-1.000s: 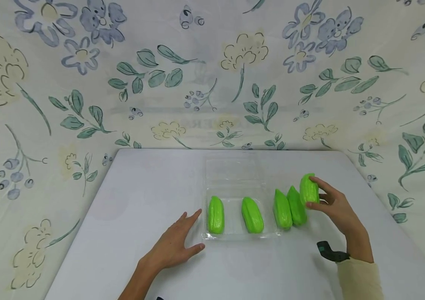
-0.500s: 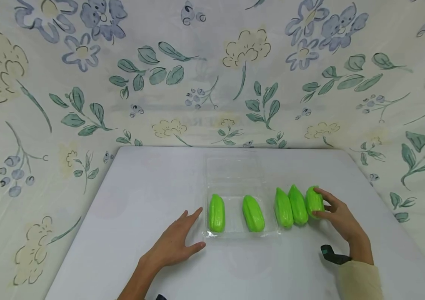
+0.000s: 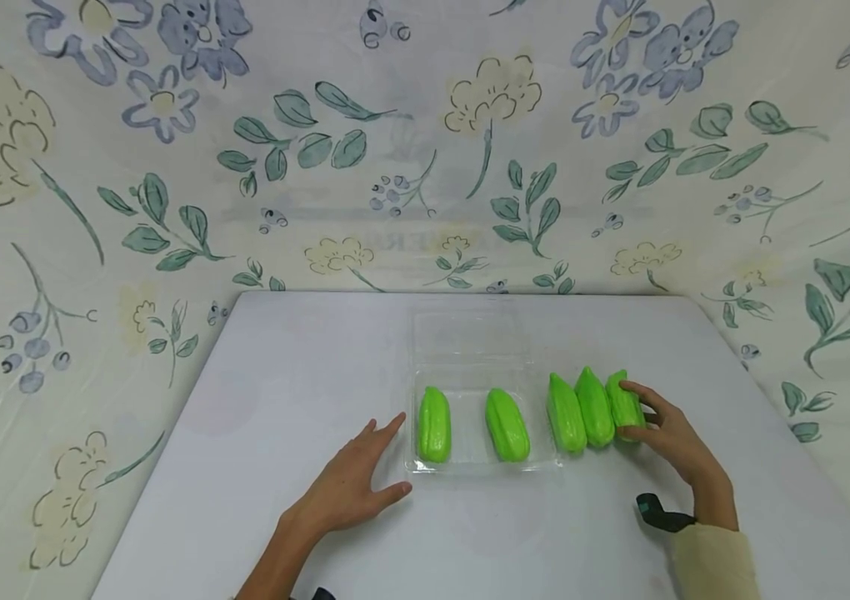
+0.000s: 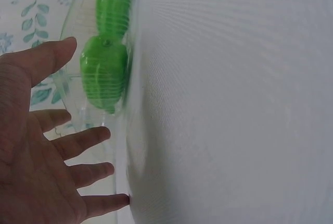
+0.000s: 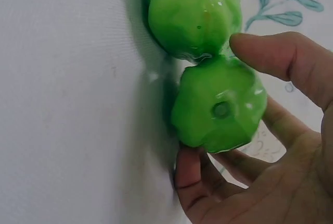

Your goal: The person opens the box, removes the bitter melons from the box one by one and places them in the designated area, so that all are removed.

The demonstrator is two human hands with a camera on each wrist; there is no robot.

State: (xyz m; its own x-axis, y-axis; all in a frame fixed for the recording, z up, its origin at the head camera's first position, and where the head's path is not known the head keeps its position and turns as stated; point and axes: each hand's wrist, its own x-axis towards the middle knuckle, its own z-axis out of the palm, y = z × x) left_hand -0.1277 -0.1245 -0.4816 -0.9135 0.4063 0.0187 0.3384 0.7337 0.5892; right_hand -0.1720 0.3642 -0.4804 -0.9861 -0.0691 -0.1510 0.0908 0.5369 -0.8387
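Held gourd: the green, ribbed, elongated gourd [image 3: 623,408] at the right end of a row of three, upright-sided and just beside its neighbour; whether the desk [image 3: 290,367] bears its full weight cannot be told.
Right hand: fingers and thumb [image 3: 672,429] bent round the held gourd, thumb toward the near end, index finger toward the far end.
Row companions: the middle gourd [image 3: 594,408] and the inner gourd [image 3: 567,417], lying side by side on the desk, right of the container.
Clear container: a transparent plastic tray [image 3: 470,469], its lid [image 3: 466,333] folded back flat behind it; inside lie a left gourd [image 3: 435,425] and a right gourd [image 3: 507,425], well apart.
Left hand: fingers spread and extended [image 3: 350,492], holding nothing, just beside the tray's left wall; contact cannot be told.
Probable handling: the glossy skin suggests a light, fairly stiff moulded piece, somewhat slippery and not easily bruised; the thin tray would probably flex if pressed.
Best hold: probably across the ribbed middle, where the grooves offer purchase, rather than at the tapering tip.
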